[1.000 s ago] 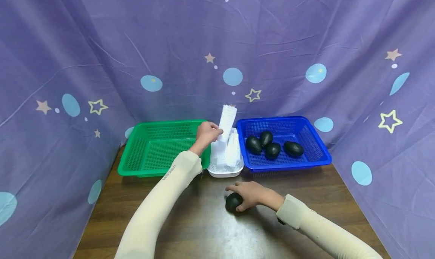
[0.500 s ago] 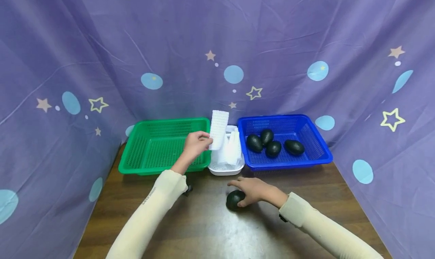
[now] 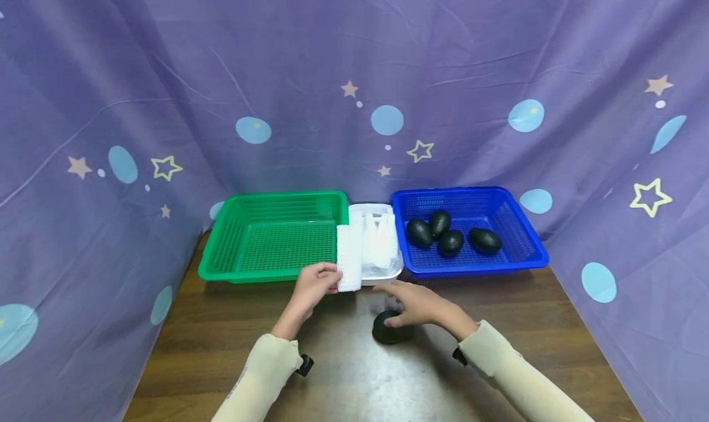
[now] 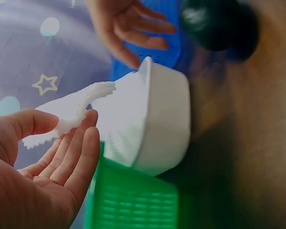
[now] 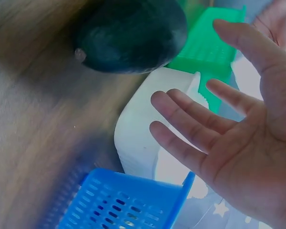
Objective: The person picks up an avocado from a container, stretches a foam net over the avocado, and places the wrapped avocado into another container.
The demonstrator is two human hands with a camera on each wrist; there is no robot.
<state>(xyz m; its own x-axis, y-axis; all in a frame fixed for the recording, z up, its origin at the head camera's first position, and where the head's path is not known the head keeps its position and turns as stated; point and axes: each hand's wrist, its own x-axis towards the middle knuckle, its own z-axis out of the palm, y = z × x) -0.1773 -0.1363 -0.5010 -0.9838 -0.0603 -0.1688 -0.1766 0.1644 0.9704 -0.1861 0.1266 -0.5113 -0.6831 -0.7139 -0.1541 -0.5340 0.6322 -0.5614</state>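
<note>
A white mesh foam sleeve (image 3: 349, 259) hangs from my left hand (image 3: 312, 286), pinched between thumb and fingers near the green basket's front right corner. In the left wrist view the sleeve (image 4: 71, 121) shows its open end between the thumb and fingers of the left hand (image 4: 52, 171). My right hand (image 3: 423, 305) is spread over a dark green avocado (image 3: 390, 328) on the table. In the right wrist view the fingers of the right hand (image 5: 238, 138) are apart and the avocado (image 5: 133, 36) lies beyond them, ungripped.
A green basket (image 3: 277, 277) stands at the left. Beside it a small white basket (image 3: 382, 278) holds more white sleeves (image 3: 380, 243). At the right, a blue basket (image 3: 471, 267) contains several avocados (image 3: 485, 240). A patterned purple curtain (image 3: 310, 71) hangs behind.
My left hand has brought the sleeve from above the white basket down toward the table's front. My right hand has loosened from the avocado and lifted slightly.
</note>
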